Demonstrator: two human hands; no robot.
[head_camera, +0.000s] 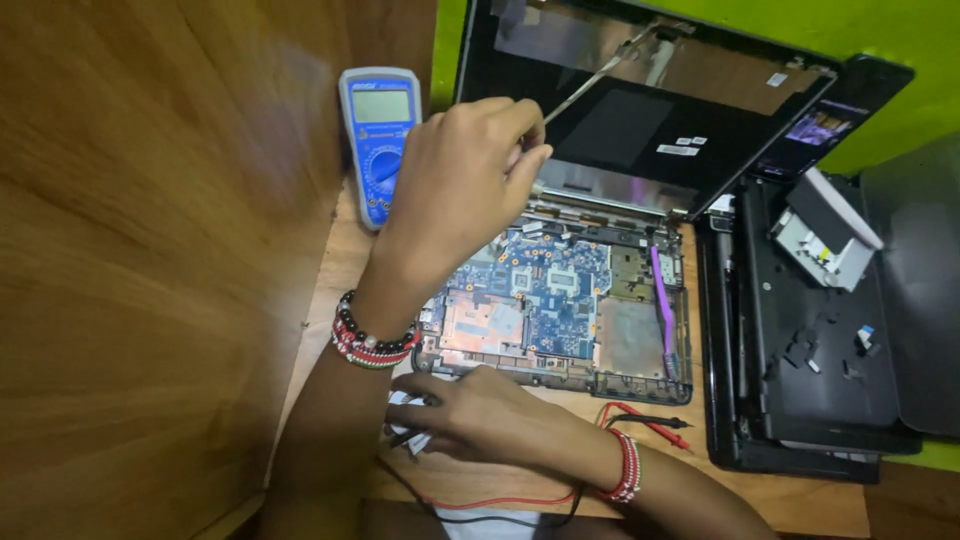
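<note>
Opened laptop (560, 310) sits mid-bench, board up, lid toward the far edge. Left hand (465, 185) hovers over its far-left corner, fingers pinched on a thin tool (590, 80) whose long axis runs up-right across the lid. Right hand (480, 410) rests curled at the near edge; can't tell what it grips.

The left hand (455, 185) is raised on an outstretched forearm, back of the hand up, its fingers (520, 125) pinched together at the tips. The right hand (480, 410) lies low and palm-down, fingers curled loosely inward. Both wrists wear beaded bands.
</note>
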